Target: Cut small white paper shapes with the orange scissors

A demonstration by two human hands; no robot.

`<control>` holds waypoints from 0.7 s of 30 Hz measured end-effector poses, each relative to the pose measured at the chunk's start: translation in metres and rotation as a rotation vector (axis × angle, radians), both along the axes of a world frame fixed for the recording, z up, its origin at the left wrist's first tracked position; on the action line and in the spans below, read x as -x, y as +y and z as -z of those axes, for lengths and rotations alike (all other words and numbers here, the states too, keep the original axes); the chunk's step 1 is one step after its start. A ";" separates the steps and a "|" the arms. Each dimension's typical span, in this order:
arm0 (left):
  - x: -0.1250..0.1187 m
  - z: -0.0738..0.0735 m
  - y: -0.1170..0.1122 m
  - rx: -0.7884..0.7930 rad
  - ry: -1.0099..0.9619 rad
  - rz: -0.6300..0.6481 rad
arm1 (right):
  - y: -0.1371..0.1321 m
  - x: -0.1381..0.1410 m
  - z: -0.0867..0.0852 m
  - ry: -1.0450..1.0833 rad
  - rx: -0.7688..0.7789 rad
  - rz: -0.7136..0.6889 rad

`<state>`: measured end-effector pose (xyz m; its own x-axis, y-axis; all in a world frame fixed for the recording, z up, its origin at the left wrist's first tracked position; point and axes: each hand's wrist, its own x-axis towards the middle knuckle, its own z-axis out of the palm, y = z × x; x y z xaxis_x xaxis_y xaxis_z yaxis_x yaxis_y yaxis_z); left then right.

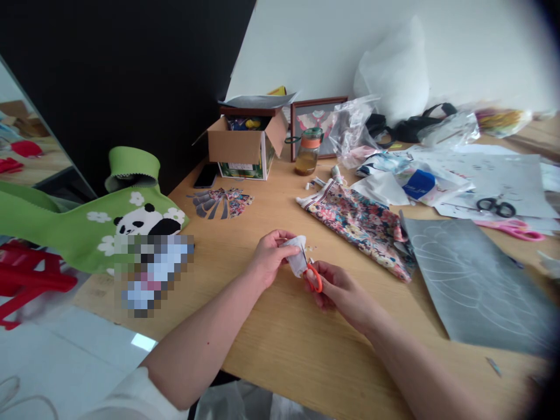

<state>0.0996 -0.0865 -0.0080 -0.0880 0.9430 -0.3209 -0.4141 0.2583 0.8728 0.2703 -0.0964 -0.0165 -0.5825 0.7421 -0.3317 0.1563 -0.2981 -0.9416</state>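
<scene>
Over the middle of the wooden table [271, 326], my left hand [270, 259] pinches a small pale piece of fabric or paper [298, 262]; which of the two I cannot tell. My right hand [329, 286] grips orange-handled scissors [315, 279], fingers in the loops, with the blades against the pale piece. Tiny scraps [310, 249] lie just behind it. Beyond my right hand is a folded floral cloth [359, 224]. Further back on the left, cut floral and grey pieces [222, 203] are laid out in a fan shape.
At the back stand an open cardboard box [236, 146], a jar of brown liquid [307, 154] and a picture frame [300, 108]. A phone [205, 175] lies by the box. Rightward are a grey sheet with drawn lines [472, 280], black scissors [496, 206] and pink scissors [520, 228]. A green panda cloth [100, 227] covers the left edge.
</scene>
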 end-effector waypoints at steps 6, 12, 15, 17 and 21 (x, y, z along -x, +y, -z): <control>-0.001 0.001 0.000 0.003 -0.007 -0.004 | 0.001 -0.001 0.002 -0.005 -0.013 0.000; 0.000 0.001 0.000 0.008 -0.009 -0.007 | 0.001 -0.001 0.005 0.006 -0.028 -0.001; 0.000 0.001 0.001 0.004 -0.016 -0.010 | 0.001 0.000 0.004 0.001 -0.025 0.000; 0.001 0.002 0.001 0.006 -0.017 -0.012 | 0.001 0.000 0.003 -0.004 -0.028 0.001; 0.001 0.002 0.001 0.000 -0.014 -0.012 | 0.001 0.000 0.002 -0.006 -0.029 -0.002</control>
<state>0.0985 -0.0856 -0.0102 -0.0949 0.9420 -0.3219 -0.4294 0.2530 0.8669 0.2707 -0.0957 -0.0189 -0.5817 0.7504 -0.3138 0.1624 -0.2708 -0.9488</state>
